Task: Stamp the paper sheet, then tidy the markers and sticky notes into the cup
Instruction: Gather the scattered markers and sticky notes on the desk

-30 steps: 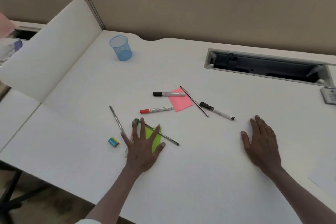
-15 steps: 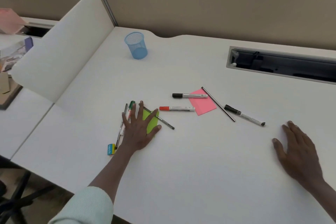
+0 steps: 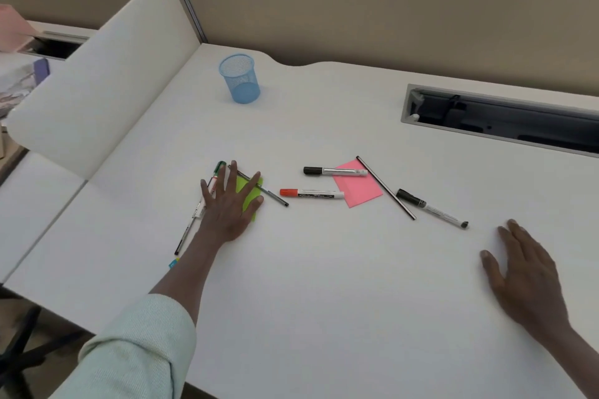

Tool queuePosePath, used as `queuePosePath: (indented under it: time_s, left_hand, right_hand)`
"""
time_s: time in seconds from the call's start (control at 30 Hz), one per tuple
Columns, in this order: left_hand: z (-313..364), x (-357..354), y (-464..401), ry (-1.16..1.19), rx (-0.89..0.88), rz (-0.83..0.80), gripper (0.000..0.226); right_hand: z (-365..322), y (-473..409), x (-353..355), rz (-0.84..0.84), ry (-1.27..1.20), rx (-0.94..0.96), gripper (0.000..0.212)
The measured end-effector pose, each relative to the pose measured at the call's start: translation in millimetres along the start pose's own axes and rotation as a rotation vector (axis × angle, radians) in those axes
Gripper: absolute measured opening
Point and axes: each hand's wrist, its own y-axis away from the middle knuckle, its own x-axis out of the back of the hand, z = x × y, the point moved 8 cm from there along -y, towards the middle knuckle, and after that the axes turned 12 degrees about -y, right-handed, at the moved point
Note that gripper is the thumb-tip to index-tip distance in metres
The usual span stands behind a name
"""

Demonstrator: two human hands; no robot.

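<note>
While the left hand [image 3: 230, 204] lies flat with fingers spread on the green sticky note [image 3: 249, 194], pressing it to the desk [image 3: 324, 301], the right hand [image 3: 525, 272] rests open and flat on bare desk, holding nothing. Under the left fingers lie a green-capped marker [image 3: 219, 169] and a thin pen [image 3: 274, 196]; another thin pen [image 3: 185, 235] runs along that hand's outer side. Between the hands lie the red-capped marker [image 3: 311, 194], a black-capped marker [image 3: 334, 171], the pink sticky note [image 3: 358, 187] and a dark stick [image 3: 385, 192]. Just beyond the right fingertips sits another black-capped marker [image 3: 431, 209]. The blue mesh cup [image 3: 240, 78] stands well beyond the left hand.
</note>
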Motion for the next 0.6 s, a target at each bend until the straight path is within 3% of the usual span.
queuePosePath:
  time_s: [0.13,0.27,0.6]
  left_hand:
    - [9.7,7.4,7.1,0.072,0.061,0.084,0.072]
    - [60.5,36.7,9.3,0.222,0.08,0.185,0.081]
    - [273.5,84.6,3.3,0.332,-0.292,0.21,0.061]
  right_hand:
    - [-1.0,0.7,0.1,-0.013,0.002,0.007,0.071]
    - [-0.4,1.9,1.2,-0.029,-0.009,-0.003,0.071]
    - [0.8,3.1,1.0,-0.031,-0.022,-0.011,0.071]
